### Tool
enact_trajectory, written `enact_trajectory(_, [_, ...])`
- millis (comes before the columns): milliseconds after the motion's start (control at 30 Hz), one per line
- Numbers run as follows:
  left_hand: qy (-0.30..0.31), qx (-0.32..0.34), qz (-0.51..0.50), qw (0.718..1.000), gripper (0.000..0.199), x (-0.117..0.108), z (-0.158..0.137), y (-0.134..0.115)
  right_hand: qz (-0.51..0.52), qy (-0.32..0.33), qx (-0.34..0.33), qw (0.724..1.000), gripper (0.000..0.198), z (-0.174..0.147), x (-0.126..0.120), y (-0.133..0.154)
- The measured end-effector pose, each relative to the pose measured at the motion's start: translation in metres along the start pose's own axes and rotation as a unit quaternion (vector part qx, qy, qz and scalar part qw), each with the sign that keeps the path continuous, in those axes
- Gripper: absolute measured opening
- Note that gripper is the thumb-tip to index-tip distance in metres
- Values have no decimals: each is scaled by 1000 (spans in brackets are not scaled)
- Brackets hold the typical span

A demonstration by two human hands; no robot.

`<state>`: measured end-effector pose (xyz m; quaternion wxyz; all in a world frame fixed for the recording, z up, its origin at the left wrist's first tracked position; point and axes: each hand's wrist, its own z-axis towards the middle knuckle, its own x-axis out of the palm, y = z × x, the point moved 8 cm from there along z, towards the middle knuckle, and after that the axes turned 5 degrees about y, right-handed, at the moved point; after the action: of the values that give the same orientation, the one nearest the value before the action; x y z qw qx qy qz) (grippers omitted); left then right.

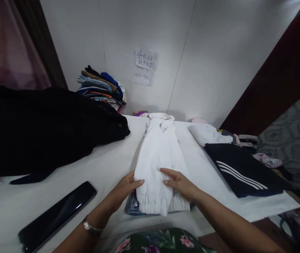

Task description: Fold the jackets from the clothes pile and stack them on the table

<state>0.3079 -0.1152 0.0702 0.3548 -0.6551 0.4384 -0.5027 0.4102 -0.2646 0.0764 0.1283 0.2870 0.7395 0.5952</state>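
Observation:
A white garment (156, 151) lies lengthwise in front of me. Two long sleeve-like parts with gathered elastic ends point toward me. Beneath their near ends a strip of blue denim (133, 206) with a metal button shows. My left hand (123, 189) grips the left edge of the upper white part, thumb on top and the other fingers partly hidden. My right hand (180, 182) holds that same part's right edge, with thumb and index finger on the cloth and the remaining fingers tucked out of sight.
A black phone-like device (59, 216) lies at the left on the white-covered table (108, 161). Behind it spreads a black garment (47, 130). A stack of folded clothes (99, 88) stands by the wall. Folded navy clothing with white stripes (242, 172) lies at the right.

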Motion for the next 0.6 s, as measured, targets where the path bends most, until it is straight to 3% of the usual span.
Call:
enact_trajectory(67, [-19, 34, 25, 999, 69, 0, -1, -5, -29, 7, -41, 999, 57, 0, 0, 9])
enact_trajectory(133, [-79, 58, 98, 990, 70, -10, 1, -7, -69, -2, -78, 995, 56, 2, -4, 14])
enact_trajectory(233, [-179, 56, 253, 949, 67, -32, 3, -2, -196, -10, -79, 977, 45, 5, -11, 7])
enact_trajectory(300, [-196, 46, 296, 934, 67, -40, 3, 5, -283, -6, -77, 956, 38, 5, -13, 2])
enact_trajectory(367, [-187, 46, 274, 942, 68, -39, 0, 8, -355, -15, -104, 929, 38, 3, -12, 10])
enact_trajectory(500, [-118, 5, 107, 987, 77, -15, -4, 17, -473, -57, -176, 861, 37, 8, -2, 52])
enact_trajectory(600, [-75, -27, 48, 996, 84, 2, -3, 22, -564, -75, -188, 801, 39, 27, 9, 78])
